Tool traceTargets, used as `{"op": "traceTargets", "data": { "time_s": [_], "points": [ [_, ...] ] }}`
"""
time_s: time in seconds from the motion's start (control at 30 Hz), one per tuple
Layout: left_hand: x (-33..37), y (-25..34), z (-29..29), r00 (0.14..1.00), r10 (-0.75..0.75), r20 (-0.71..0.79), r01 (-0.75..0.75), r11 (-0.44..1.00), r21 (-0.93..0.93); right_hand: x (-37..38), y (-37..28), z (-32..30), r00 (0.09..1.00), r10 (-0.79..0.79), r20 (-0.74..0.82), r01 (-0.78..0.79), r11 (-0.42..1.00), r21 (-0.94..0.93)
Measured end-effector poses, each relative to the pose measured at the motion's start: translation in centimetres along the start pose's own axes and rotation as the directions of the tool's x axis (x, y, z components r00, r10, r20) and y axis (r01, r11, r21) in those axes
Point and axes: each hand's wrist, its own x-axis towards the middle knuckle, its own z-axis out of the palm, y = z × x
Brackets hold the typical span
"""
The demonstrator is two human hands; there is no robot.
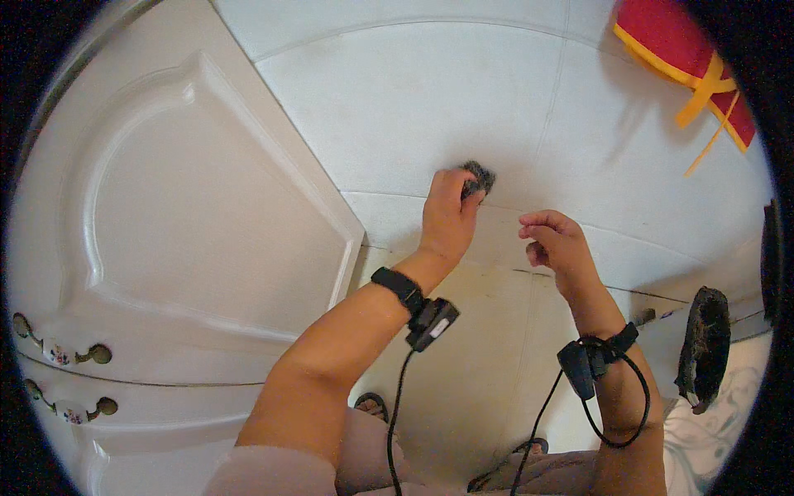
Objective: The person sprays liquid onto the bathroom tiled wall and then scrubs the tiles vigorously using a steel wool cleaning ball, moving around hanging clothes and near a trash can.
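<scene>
My left hand is closed on a dark grey wiry scouring pad. It presses the pad at the white tiled wall, just above a horizontal tile joint. To its right, my right hand hovers a little apart from the wall with its fingers loosely bent and spaced. Nothing shows between those fingers. Each wrist carries a black strap with a small device and a cable.
A pale panelled cabinet door fills the left side, with ornate handles low down. A red cloth with yellow edging hangs at upper right. A dark rough oval thing stands at the right. My sandalled feet are on the tiled floor.
</scene>
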Motion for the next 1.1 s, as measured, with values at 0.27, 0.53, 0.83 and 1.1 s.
{"op": "traceTargets", "data": {
  "time_s": [0.27,0.53,0.83,1.1],
  "points": [
    [6.0,-1.3,-7.5,0.961,0.114,-0.252,-0.079,0.986,0.146,-0.2,-2.2,0.8,0.993,-0.101,0.068,0.105,0.993,-0.048],
    [-0.6,-3.9,-2.8,0.866,0.293,0.404,-0.410,0.880,0.241,0.7,-0.9,0.0,0.995,-0.084,0.059,0.086,0.996,-0.031],
    [10.3,6.6,-5.8,0.881,0.461,-0.107,-0.426,0.871,0.246,1.0,-0.7,-1.3,0.996,-0.078,0.033,0.079,0.996,-0.032],
    [-1.7,-1.2,3.0,0.669,0.267,0.693,-0.548,0.808,0.217,1.6,-0.1,-1.8,1.000,-0.030,0.011,0.030,0.999,-0.044]
  ]
}}
